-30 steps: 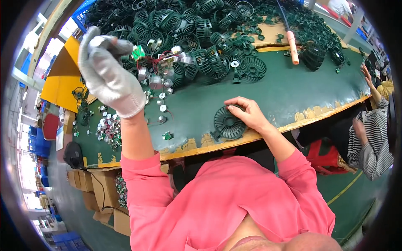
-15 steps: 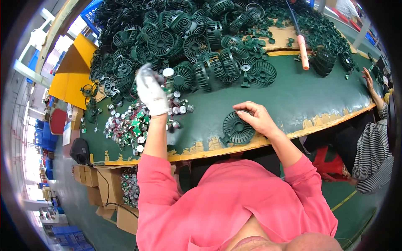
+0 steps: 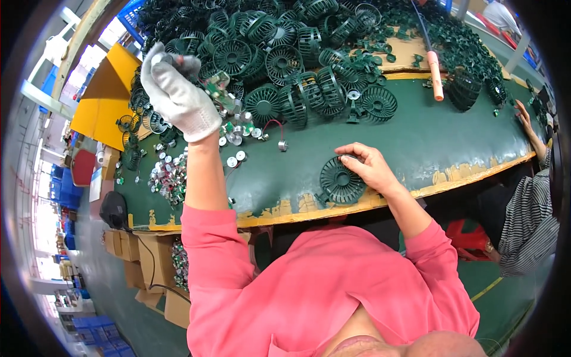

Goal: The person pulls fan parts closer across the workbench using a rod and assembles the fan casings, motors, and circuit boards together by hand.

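My right hand [image 3: 370, 168] is closed on the upper right rim of a round dark green fan cage [image 3: 342, 180], the thumb across its face. The cage lies at the table's front edge with its slatted face upward. In a white glove, my left hand [image 3: 178, 95] is raised at the left, its fingers curled; something small and partly blurred shows at the fingertips, and I cannot make it out. Beside the glove is a blurred cluster of small green circuit boards [image 3: 220, 89] with silver motors. Below it lies a heap of small wired motors [image 3: 169, 178], partly behind my left forearm.
A big heap of dark green fan cages [image 3: 262, 59] covers the table's back. An orange-handled rod [image 3: 436, 77] lies at the back right. Another person's hand [image 3: 524, 116] rests at the right edge. A yellow cardboard sheet [image 3: 102, 107] stands at the left.
My left hand has moved up and left from the motor heap, and several motors have shifted or spread to the right. My right hand and the fan cage have hardly moved.
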{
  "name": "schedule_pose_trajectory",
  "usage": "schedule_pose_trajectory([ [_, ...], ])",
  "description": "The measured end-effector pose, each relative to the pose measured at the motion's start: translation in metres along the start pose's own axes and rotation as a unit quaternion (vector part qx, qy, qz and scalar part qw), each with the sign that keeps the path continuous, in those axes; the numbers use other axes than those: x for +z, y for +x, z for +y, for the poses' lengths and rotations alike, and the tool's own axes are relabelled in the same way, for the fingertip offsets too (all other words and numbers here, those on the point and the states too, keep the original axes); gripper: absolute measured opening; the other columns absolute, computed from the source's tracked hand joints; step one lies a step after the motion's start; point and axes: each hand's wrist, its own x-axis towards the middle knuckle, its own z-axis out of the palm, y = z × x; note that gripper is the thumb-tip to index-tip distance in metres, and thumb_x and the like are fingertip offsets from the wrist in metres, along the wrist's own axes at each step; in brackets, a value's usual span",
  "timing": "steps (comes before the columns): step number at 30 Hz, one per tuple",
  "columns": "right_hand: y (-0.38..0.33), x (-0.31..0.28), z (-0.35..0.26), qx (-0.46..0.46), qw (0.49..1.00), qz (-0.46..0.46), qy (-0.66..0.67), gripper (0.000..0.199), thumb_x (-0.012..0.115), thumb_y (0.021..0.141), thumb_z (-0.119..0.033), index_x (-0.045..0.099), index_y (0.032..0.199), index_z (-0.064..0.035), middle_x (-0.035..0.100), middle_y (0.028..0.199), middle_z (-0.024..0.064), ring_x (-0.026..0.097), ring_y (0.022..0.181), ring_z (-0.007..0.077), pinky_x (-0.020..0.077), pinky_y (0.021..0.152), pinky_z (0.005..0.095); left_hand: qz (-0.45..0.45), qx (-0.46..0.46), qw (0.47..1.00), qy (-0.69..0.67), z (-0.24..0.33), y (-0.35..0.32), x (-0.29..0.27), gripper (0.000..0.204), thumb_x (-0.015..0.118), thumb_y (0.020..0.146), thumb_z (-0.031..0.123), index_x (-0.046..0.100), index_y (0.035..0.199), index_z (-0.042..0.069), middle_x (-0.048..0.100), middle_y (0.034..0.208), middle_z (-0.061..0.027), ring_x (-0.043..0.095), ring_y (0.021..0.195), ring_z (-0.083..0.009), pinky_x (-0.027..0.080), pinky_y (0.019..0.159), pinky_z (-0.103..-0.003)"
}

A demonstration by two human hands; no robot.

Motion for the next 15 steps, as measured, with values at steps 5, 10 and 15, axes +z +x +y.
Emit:
schedule_pose_trajectory([
  [5, 0.002, 0.001, -0.005, 0.011, 1.0, -0.004, 0.018, 0.028, 0.058, 0.092, -0.013, 0.06, 0.115, 0.0021, 0.065, 0.103, 0.0052, 0.06, 0.096, 0.0103, 0.0476, 0.086, 0.0257, -0.08, -0.025, 0.995, 0.052, 0.012, -0.006, 0.013, 0.029, 0.044, 0.101, 0.024, 0.055, 0.115, 0.002, 0.056, 0.073, -0.0024, 0.053, 0.06, -0.0091, 0.045, 0.058, -0.022],
  [10, 0.002, -0.003, -0.005, -0.008, 0.999, -0.009, -0.035, 0.028, 0.058, 0.092, -0.013, 0.06, 0.115, 0.0024, 0.065, 0.103, 0.0051, 0.06, 0.097, 0.0101, 0.0477, 0.085, 0.0255, -0.024, 0.216, 0.976, 0.012, 0.008, 0.012, 0.026, 0.033, 0.043, 0.1, 0.027, 0.054, 0.115, -0.001, 0.057, 0.07, -0.0045, 0.051, 0.06, -0.0108, 0.044, 0.059, -0.024],
  [15, 0.0, 0.0, 0.001, 0.011, 0.999, -0.01, 0.043, 0.029, 0.06, 0.09, -0.015, 0.062, 0.114, 0.0028, 0.064, 0.105, 0.0058, 0.059, 0.093, 0.0097, 0.0485, 0.083, 0.0265, -0.194, -0.195, 0.954, 0.115, -0.01, -0.046, -0.023, 0.031, 0.045, 0.099, 0.027, 0.059, 0.112, 0.003, 0.055, 0.07, -0.0013, 0.05, 0.057, -0.0074, 0.042, 0.055, -0.023],
])
